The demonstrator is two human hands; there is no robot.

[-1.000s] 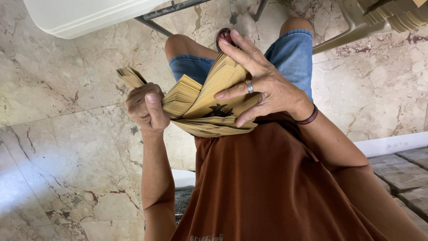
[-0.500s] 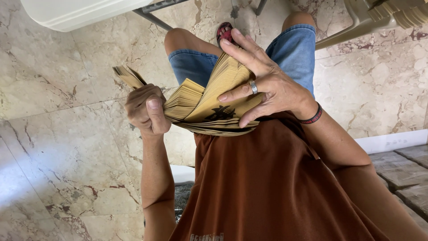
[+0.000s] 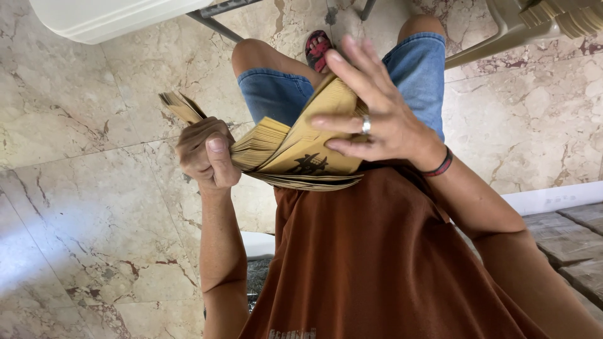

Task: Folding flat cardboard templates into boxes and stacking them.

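I look down my rust-brown shirt at a thick stack of tan paper sheets (image 3: pixel 282 147) held over my lap. My left hand (image 3: pixel 206 154) grips the stack's left end, thumb pressed on top. My right hand (image 3: pixel 377 119), with a ring and a dark wristband, lies on the stack's right side with fingers spread, bending the top sheets upward. A dark printed mark shows on the uppermost sheet. Below are my knees in blue denim shorts and one foot in a red sandal (image 3: pixel 317 47).
A beige marble floor (image 3: pixel 94 207) lies all around. A white tabletop edge (image 3: pixel 107 19) on a grey metal frame is at top left. A tan plastic chair (image 3: pixel 502 31) carrying more tan sheets (image 3: pixel 568 16) is at top right. Grey pavers (image 3: pixel 565 238) sit at right.
My right hand has lifted and spread its fingers, curling the top sheets higher. The stack and my left hand have shifted slightly up.
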